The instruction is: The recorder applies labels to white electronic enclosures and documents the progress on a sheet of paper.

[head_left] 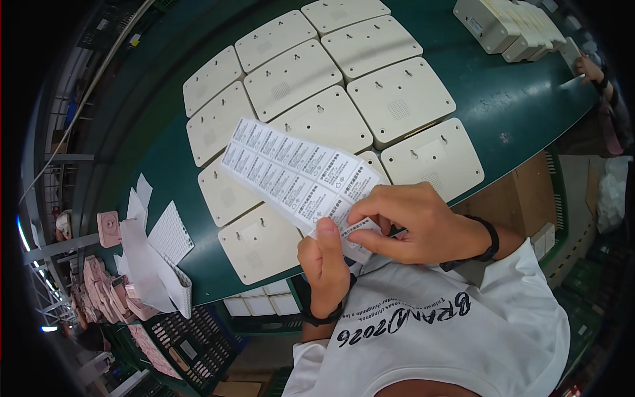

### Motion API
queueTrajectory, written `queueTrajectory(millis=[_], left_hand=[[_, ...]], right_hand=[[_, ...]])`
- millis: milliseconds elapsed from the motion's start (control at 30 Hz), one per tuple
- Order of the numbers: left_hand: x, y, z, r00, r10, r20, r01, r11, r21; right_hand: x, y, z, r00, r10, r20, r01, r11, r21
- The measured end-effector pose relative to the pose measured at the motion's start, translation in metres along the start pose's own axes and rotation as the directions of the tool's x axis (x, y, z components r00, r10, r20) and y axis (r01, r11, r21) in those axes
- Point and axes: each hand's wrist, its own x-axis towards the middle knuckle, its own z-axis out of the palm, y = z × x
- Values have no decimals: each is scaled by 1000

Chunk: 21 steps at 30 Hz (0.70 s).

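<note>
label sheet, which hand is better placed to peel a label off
Right, probably: the right hand has its fingertips at the near end of the sheet, while the left hand grips its edge, supporting it.

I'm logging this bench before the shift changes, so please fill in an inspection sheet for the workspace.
Surface: green table, its near edge by the person's body.
Job's things: printed label sheet held above cream casings laid close together; more casings stacked at far right.
Clutter: loose papers at the left, pink parts beside them.
Hands: left hand grips the sheet, thumb on top; right hand works at its near end, grip unclear.
Cables: one pale line at upper left, cable or pole unclear.
Surroundings: dark crate at lower left; another person's hand at far right.
</note>
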Motion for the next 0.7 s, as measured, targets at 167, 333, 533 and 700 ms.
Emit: queueTrajectory(millis=[167,333,533,700], left_hand=[[-6,0,-4,1000,16,-7,-15,993,115],[-8,3,-1,997,35,69,-44,990,134],[-11,11,13,997,8,-73,1,992,127],[-9,5,14,991,61,-121,-44,990,136]], right_hand=[[-1,2,5,997,-73,-28,70,993,-98],[-2,7,2,979,-172,-108,146,966,-213],[-5,9,-2,970,-193,-146,153,956,-249],[-5,9,-1,974,-185,-133,149,958,-243]])
